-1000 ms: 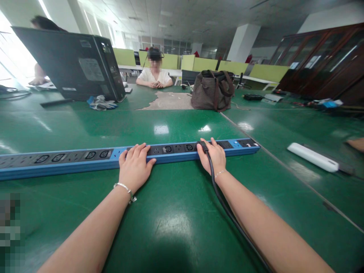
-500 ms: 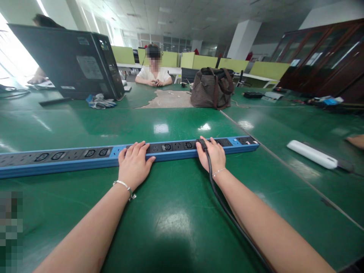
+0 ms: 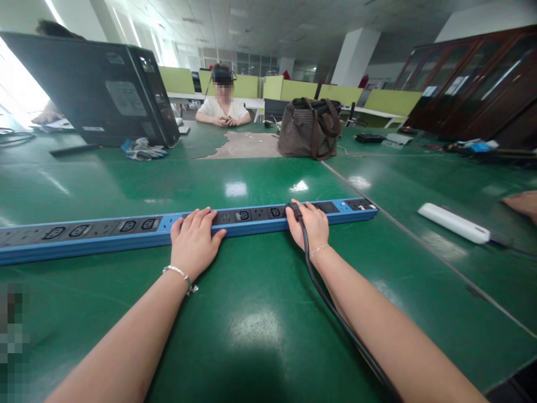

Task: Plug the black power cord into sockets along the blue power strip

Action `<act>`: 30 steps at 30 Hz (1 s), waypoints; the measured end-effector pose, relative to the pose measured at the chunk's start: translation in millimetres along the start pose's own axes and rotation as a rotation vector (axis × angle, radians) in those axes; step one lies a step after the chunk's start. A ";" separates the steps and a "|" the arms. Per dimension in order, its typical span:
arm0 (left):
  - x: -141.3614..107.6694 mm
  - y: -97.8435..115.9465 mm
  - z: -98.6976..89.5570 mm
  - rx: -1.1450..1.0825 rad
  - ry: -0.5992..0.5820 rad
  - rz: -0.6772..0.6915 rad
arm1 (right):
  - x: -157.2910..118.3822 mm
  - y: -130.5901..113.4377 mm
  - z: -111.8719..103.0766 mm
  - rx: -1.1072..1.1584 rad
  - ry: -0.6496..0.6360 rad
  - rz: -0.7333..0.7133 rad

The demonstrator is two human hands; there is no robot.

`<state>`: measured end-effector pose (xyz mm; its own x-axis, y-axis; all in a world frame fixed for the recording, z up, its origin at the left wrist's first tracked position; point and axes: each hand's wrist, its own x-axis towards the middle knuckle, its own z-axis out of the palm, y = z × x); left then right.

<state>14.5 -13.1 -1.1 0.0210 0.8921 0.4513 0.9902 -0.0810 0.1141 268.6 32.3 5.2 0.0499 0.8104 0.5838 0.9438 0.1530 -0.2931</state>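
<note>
A long blue power strip (image 3: 260,226) with black sockets lies across the green table, running out of view at the left. My left hand (image 3: 193,245) rests over its middle, fingers across the top and thumb along the near side, holding it. Farther right, my right hand (image 3: 314,228) is closed around a black plug (image 3: 295,211) at a socket near the strip's right end. How deep the plug sits is hidden. Its black cable (image 3: 316,280) trails along my right forearm toward the bottom edge.
A black computer tower (image 3: 121,95) stands back left, gloves (image 3: 144,149) beside it. Behind the table sits a person (image 3: 224,106). A brown bag (image 3: 309,131) stands at the back. On the right lie a white power strip (image 3: 453,223) and another person's hand (image 3: 522,204).
The view has shifted slightly, so everything sits a little farther left. Both hands keep their places on the strip and plug. More of the other person's hand shows at the right edge.
</note>
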 end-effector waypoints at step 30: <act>-0.1 0.4 0.4 0.000 0.012 0.002 | -6.0 -20.5 4.1 0.580 0.046 0.054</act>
<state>15.0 -13.0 -1.5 0.0216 0.8868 0.4617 0.9901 -0.0830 0.1131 247.7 26.6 4.6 0.1195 0.8019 0.5853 0.6068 0.4076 -0.6824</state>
